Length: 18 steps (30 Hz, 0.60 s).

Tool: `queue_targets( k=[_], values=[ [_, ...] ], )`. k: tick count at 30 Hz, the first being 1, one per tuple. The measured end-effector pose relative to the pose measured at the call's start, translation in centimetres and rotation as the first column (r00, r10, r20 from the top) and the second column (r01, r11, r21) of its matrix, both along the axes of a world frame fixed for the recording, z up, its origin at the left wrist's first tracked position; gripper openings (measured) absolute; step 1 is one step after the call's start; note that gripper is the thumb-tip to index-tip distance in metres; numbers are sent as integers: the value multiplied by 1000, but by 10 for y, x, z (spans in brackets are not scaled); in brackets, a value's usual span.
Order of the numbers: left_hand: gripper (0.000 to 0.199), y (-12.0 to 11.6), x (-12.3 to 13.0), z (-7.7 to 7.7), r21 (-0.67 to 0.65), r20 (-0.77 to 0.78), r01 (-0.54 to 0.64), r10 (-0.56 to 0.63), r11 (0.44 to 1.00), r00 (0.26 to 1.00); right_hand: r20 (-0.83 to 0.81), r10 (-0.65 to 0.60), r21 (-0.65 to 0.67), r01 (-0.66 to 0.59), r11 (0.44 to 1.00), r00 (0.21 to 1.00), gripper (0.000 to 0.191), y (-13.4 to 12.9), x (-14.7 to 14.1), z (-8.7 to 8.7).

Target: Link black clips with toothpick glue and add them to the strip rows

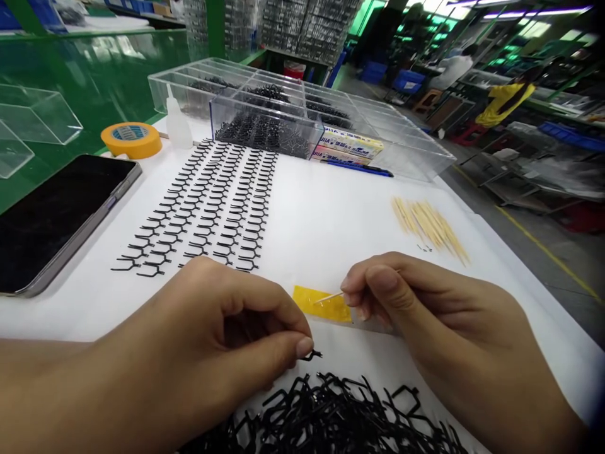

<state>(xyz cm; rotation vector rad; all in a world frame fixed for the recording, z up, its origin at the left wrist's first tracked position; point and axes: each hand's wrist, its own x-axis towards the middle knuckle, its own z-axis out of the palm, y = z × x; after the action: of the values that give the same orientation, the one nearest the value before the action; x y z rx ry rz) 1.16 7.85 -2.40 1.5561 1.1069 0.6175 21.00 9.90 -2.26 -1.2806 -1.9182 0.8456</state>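
We pinch small black forked piece [314,355] in left hand [222,321]; right hand [435,321], nearer yellow rectangular strip [336,310], grips thin wooden toothpick [329,297] pointing leftward over it.

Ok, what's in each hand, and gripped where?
Left hand: small black forked part, pinched by its hidden end, tip showing. Right hand: toothpick, held at the end away from the yellow strip.
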Motion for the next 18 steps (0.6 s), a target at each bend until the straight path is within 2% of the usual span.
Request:
queue_targets(
  k=[4, 8, 10, 15, 18],
  values=[
    [14, 0, -1, -1, 40, 23, -6, 5, 999, 1000, 6, 4, -3, -4, 1000, 1000, 27, 0, 0, 0],
    [15, -1, -1, -1, 37, 39, -9, 7, 999, 999, 22, -2, 52, 0, 999, 1000, 27, -1, 1, -1],
    [15, -2, 0, -1, 35, 31, -28, 27, 999, 999, -26, -7, 34, 7, 999, 1000, 27, -3, 2, -1],
    [16, -1, 0, -2, 51, 3, -24, 24, 998, 1000, -264, 17, -125, -52, 991, 964, 27, -8, 1, -2],
    [16, -1, -1, -2, 63, 2, -9, 9, 998, 1000, -296, 43, -133, -86, 987, 954, 28, -11, 0, -2]
  ],
)
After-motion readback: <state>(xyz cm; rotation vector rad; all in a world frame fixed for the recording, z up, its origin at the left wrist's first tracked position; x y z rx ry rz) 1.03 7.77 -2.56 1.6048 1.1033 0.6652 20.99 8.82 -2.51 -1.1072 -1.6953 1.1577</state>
